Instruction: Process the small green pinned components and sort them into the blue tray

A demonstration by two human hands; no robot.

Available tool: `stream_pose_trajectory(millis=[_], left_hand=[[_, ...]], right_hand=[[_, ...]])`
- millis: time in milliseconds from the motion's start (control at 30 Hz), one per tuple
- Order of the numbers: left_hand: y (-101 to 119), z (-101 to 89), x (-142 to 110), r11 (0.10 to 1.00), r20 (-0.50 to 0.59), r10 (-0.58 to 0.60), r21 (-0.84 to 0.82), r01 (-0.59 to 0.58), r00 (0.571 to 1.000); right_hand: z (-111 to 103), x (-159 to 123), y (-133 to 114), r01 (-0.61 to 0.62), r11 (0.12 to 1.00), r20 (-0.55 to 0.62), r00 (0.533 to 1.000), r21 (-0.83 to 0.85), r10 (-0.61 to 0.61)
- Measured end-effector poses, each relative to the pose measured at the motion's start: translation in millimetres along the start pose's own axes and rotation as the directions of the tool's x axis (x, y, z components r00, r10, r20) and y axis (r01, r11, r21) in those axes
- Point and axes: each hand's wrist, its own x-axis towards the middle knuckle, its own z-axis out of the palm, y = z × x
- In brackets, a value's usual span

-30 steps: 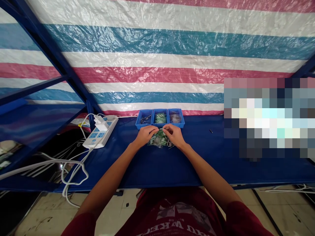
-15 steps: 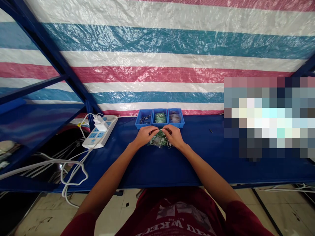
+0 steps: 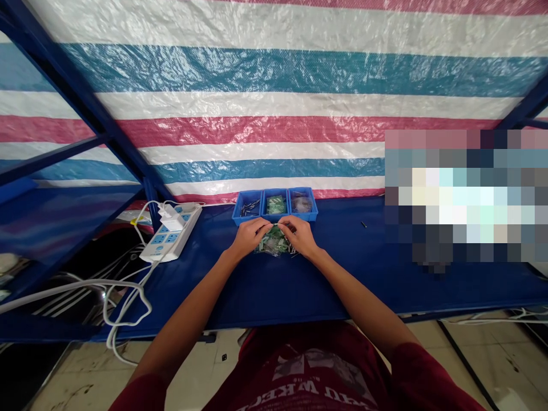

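My left hand (image 3: 252, 235) is closed in a pinch, thumb against fingers, above a small pile on the table. Facing it, my right hand (image 3: 298, 233) pinches in the same way, with the fingertips of both hands close together. A small, thin, light-coloured piece (image 3: 274, 224) spans the gap between them; its kind is too small to tell. Below the hands lies a pile of green pieces and clear plastic (image 3: 274, 244), with thin metallic pieces at its right side. Part of this pile is hidden by the hands.
Behind the hands stand three joined blue bins: dark metallic pieces in the left bin (image 3: 247, 221), green pieces in the middle, clear bags on the right. A white power strip (image 3: 173, 246) with cables lies left. A small dark piece (image 3: 363, 224) lies right on the blue table (image 3: 274, 297).
The view has shifted slightly. Both hands stay over the pile, with their fingertips a little differently set, and the thin light piece between them now shows more clearly.
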Motion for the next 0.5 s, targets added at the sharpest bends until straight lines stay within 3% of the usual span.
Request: stream_pose_trajectory(millis=[133,333,500], left_hand=[[0.5,1.3,0.0,1.000,-0.007,-0.014,-0.003,0.014,1.000],[0.9,3.0,0.6,1.000,-0.110,-0.012,-0.007,0.011,0.994],[4.9,-0.1,1.6,1.000,-0.104,-0.012,-0.030,0.009,0.994]], right_hand=[[-1.1,0.3,-2.1,0.002,1.000,-0.017,1.000,-0.028,-0.002],[-3.0,0.1,-3.1,0.019,0.998,-0.050,0.998,-0.067,-0.022],[-1.6,-1.5,-1.5,-0.038,0.999,-0.042,0.998,-0.009,0.038]])
